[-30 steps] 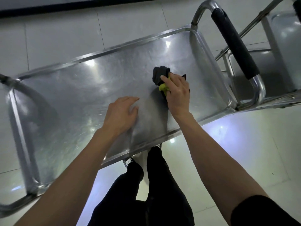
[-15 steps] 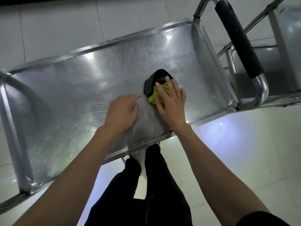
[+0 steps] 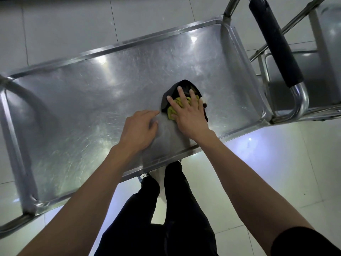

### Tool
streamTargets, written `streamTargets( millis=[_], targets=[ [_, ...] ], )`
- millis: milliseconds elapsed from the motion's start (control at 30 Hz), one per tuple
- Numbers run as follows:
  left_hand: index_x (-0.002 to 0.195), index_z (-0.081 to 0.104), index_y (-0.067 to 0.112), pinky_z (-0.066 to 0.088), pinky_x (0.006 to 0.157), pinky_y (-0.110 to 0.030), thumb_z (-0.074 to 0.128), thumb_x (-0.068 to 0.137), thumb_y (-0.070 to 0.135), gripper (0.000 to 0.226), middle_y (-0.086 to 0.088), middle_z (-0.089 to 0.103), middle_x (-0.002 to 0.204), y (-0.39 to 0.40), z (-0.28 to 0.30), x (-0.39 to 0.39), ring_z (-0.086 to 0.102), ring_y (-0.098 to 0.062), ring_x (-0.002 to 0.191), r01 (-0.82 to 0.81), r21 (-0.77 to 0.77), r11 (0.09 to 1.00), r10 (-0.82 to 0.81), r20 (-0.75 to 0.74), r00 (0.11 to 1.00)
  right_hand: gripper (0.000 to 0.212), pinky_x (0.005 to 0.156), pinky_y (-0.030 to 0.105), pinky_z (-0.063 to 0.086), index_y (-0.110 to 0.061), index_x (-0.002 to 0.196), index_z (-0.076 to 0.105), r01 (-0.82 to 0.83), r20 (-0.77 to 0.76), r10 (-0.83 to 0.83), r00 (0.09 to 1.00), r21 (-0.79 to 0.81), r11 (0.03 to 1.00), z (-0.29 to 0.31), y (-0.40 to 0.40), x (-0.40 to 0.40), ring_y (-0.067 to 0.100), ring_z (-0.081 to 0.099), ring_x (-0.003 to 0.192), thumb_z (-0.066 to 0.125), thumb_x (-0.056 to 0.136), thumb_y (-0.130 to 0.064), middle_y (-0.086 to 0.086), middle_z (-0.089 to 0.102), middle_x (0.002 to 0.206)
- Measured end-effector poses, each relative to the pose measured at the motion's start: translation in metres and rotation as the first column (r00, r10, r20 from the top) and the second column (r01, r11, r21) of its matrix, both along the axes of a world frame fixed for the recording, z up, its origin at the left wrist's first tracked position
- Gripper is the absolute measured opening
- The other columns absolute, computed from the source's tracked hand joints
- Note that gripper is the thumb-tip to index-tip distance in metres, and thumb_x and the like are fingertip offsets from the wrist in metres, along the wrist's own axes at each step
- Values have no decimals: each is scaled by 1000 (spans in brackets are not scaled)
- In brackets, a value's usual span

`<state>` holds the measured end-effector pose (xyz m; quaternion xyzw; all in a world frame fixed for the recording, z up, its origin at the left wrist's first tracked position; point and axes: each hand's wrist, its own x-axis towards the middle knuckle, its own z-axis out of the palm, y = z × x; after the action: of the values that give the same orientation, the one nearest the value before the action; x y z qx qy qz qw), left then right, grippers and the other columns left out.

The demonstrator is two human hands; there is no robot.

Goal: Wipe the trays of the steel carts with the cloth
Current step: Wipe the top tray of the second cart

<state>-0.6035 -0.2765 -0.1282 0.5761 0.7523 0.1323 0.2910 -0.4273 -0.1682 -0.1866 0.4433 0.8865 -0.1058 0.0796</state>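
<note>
1. Nearest, the person's dark trouser legs [image 3: 166, 209] stand on the pale tiled floor [image 3: 267, 172], right up against the near edge of the steel tray [image 3: 73, 108].
2. The left hand [image 3: 138, 130] rests on the tray close to its near edge, fingers loosely bent with the tips touching bare metal, holding nothing.
3. Just beside it, the right hand [image 3: 190, 115] presses flat on the cloth [image 3: 177, 106], fingers [image 3: 181, 95] straight and spread over it rather than curled round it.
4. The cloth, dark with a yellow-green patch showing, lies bunched under that palm, towards the right end of the tray, about midway between near and far edges.
5. At the tray's right end the cart's handle [image 3: 275, 43] rises, wrapped in a black grip.
6. Farther right stands a second steel cart [image 3: 295, 71], its tray partly seen behind the handle.
</note>
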Motion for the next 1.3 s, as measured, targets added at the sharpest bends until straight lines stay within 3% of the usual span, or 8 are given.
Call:
streamTargets(
  millis=[167, 267, 367, 433, 733, 867, 967, 1300],
  targets=[
    [136, 61, 24, 43, 104, -43, 54, 98, 26, 38, 0, 63, 136, -5, -2, -3, 54, -27, 125, 23, 0, 1000, -23, 2, 1000, 56, 113, 64, 28, -32, 149, 38, 50, -38, -50, 998, -2, 999, 3, -4, 2, 43, 16, 149, 59, 97, -34, 7, 15, 165],
    [135, 62, 22, 44, 105, -45, 55, 98, 25, 37, -1, 63, 135, -9, -3, -8, 54, -29, 125, 18, 3, 1000, -18, 14, 1000, 53, 110, 65, 27, -36, 143, 45, 56, -20, -55, 998, 54, 997, 8, -2, 2, 38, 13, 150, 60, 93, -45, 6, 7, 167],
    [135, 62, 22, 42, 107, -44, 55, 98, 25, 38, -1, 62, 137, -12, -5, -12, 53, -28, 127, 19, -8, 1000, -19, 15, 1000, 56, 110, 76, 10, -42, 142, 44, -39, 40, 35, 999, 89, 995, 15, 12, 1, 38, -8, 152, 58, 90, -56, 1, -7, 167],
    [136, 61, 23, 41, 109, -43, 53, 100, 27, 38, 0, 61, 139, -13, -7, -13, 52, -27, 129, 22, -19, 1000, -22, 8, 1000, 59, 111, 77, 10, -41, 146, 39, -89, 43, 90, 995, -27, 996, 18, 22, 1, 37, -12, 152, 57, 92, -55, -3, -10, 167],
    [139, 58, 25, 41, 108, -43, 51, 101, 30, 39, 1, 60, 140, -6, -10, -8, 51, -26, 130, 52, -49, 997, -52, -3, 999, 46, 111, 60, 30, -33, 143, 45, 95, -66, -97, 993, -22, 995, 12, -6, -2, 37, 28, 145, 51, 98, -44, 6, 34, 159],
    [137, 60, 23, 45, 104, -45, 53, 99, 29, 39, 0, 63, 137, 0, -9, -5, 53, -27, 127, 81, -36, 996, -81, -15, 997, 54, 114, 61, 23, -35, 148, 36, 87, -86, -94, 992, -84, 993, 14, -16, 1, 38, 18, 149, 46, 96, -42, 5, 21, 164],
    [136, 61, 23, 46, 101, -45, 53, 99, 28, 38, 0, 63, 135, 0, -10, -8, 54, -28, 125, 107, -40, 993, -109, -42, 993, 70, 116, 64, 18, -37, 151, 26, 12, -25, -17, 1000, -167, 986, 17, -17, 8, 38, 10, 150, 54, 87, -32, 3, 10, 166],
    [137, 60, 25, 43, 103, -45, 49, 100, 30, 38, 0, 61, 139, -13, -6, -13, 51, -27, 129, 136, -36, 990, -138, -60, 989, 57, 102, 58, 37, -24, 136, 55, 165, -166, -170, 971, -43, 985, 28, -44, 3, 42, 33, 137, 54, 85, 1, 10, 40, 153]
  ],
)
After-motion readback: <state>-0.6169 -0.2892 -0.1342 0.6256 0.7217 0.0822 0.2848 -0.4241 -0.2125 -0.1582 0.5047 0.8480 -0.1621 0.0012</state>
